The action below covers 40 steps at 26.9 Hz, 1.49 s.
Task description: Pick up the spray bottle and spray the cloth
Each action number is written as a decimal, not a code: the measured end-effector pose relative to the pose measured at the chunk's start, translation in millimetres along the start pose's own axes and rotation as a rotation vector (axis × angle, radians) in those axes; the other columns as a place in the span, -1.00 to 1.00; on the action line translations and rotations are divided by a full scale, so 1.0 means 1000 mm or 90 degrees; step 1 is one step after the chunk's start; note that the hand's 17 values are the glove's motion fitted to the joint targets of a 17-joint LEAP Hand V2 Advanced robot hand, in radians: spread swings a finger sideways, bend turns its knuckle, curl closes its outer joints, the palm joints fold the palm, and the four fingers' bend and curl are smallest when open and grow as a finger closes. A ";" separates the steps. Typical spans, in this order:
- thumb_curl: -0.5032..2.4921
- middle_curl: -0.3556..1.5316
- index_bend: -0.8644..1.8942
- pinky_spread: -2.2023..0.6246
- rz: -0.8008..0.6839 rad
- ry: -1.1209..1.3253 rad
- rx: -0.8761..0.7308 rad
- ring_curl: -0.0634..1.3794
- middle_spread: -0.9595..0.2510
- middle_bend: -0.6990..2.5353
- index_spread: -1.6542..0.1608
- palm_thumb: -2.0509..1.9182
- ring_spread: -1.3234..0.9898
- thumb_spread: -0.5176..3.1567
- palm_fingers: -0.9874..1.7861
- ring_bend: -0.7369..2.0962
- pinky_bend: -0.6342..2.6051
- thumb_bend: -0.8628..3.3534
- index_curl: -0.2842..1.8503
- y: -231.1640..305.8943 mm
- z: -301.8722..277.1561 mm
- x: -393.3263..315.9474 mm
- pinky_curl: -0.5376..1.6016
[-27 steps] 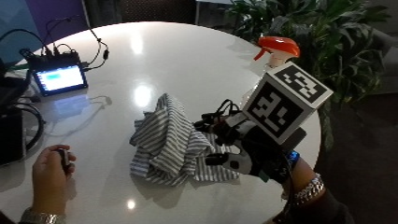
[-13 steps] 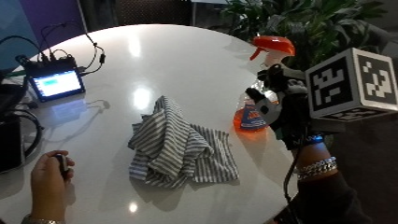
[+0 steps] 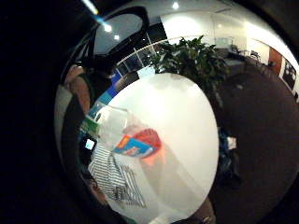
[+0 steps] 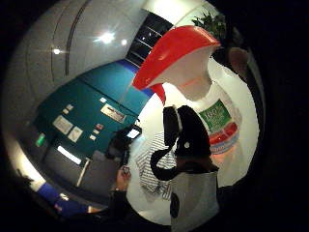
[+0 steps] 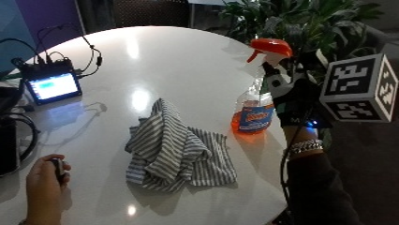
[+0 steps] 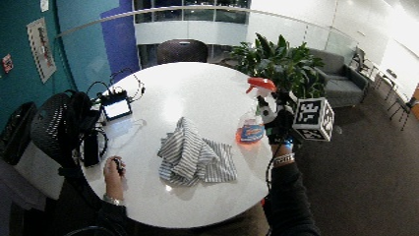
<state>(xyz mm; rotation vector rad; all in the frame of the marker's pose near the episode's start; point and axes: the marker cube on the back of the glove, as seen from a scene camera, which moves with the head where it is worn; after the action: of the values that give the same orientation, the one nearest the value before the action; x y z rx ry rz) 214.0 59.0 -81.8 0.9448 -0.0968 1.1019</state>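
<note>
A spray bottle (image 5: 254, 115) with orange liquid and an orange-red spray head stands on the white round table (image 5: 156, 51), near its right edge. My gloved right hand (image 5: 296, 96) is at the bottle's neck from the right, its fingers curled round it below the head. The thumb side palm view has the bottle (image 4: 217, 113) close up with a black finger (image 4: 190, 130) across it. A crumpled grey-and-white striped cloth (image 5: 171, 147) lies on the table left of the bottle, apart from it. The wide view shows the same bottle (image 6: 251, 132), cloth (image 6: 193, 155) and hand (image 6: 282, 120).
A small lit screen device (image 5: 51, 86) with cables sits at the table's left. The person's bare left hand (image 5: 43, 180) rests at the near left edge, holding a small dark object. A leafy plant (image 5: 299, 23) stands behind the table's right side.
My right hand has left the cloth's right edge and moved right and up to the spray bottle, where its fingers now wrap the neck. The cloth has not moved.
</note>
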 end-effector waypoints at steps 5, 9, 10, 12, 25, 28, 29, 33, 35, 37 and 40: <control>-0.44 -0.23 -0.28 0.61 0.024 -0.044 -0.010 -0.41 0.46 -0.44 0.52 0.39 0.05 -0.07 0.38 -0.20 -0.50 -0.58 -0.43 -0.003 0.018 -0.003 -0.22; -0.43 -0.23 -0.28 0.62 0.045 -0.076 0.016 -0.41 0.45 -0.44 0.51 0.40 0.05 -0.09 0.39 -0.20 -0.50 -0.59 -0.43 -0.005 0.025 -0.006 -0.23; -0.43 -0.22 -0.28 0.62 0.048 -0.088 0.022 -0.41 0.44 -0.43 0.51 0.41 0.05 -0.09 0.40 -0.19 -0.51 -0.59 -0.44 -0.006 0.025 -0.007 -0.23; -0.42 -0.21 -0.29 0.61 0.054 -0.112 0.035 -0.41 0.41 -0.41 0.50 0.42 0.04 -0.10 0.43 -0.19 -0.52 -0.59 -0.45 -0.008 0.026 -0.010 -0.24; -0.36 -0.13 -0.24 0.45 0.053 -0.172 0.192 -0.31 0.29 -0.32 0.52 0.46 0.00 -0.23 0.74 -0.08 -0.38 -0.60 -0.38 -0.028 0.034 -0.031 -0.20; -0.35 -0.11 -0.23 0.41 0.029 -0.146 0.228 -0.29 0.27 -0.30 0.52 0.45 0.00 -0.25 0.78 -0.04 -0.34 -0.61 -0.37 -0.030 0.034 -0.029 -0.17; -0.34 -0.11 -0.23 0.40 0.021 -0.142 0.233 -0.28 0.26 -0.30 0.52 0.45 0.00 -0.26 0.78 -0.04 -0.33 -0.61 -0.36 -0.031 0.034 -0.029 -0.16; -0.32 -0.09 -0.23 0.37 0.001 -0.150 0.246 -0.26 0.24 -0.27 0.53 0.46 0.00 -0.28 0.78 0.01 -0.32 -0.60 -0.34 -0.032 0.033 -0.029 -0.14; -0.31 -0.08 -0.21 0.37 -0.005 -0.156 0.251 -0.26 0.24 -0.26 0.52 0.46 0.00 -0.30 0.77 0.01 -0.31 -0.60 -0.33 -0.032 0.032 -0.029 -0.13; -0.30 -0.08 -0.21 0.36 -0.013 -0.158 0.247 -0.25 0.23 -0.25 0.52 0.47 0.00 -0.31 0.77 0.02 -0.30 -0.60 -0.32 -0.032 0.031 -0.029 -0.13; -0.29 -0.07 -0.19 0.35 -0.038 -0.152 0.221 -0.25 0.23 -0.24 0.52 0.47 0.00 -0.33 0.77 0.03 -0.29 -0.60 -0.30 -0.031 0.031 -0.032 -0.12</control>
<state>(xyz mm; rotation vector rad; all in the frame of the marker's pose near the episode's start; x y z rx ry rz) 234.5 11.0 -97.6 1.3806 -0.0721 0.9632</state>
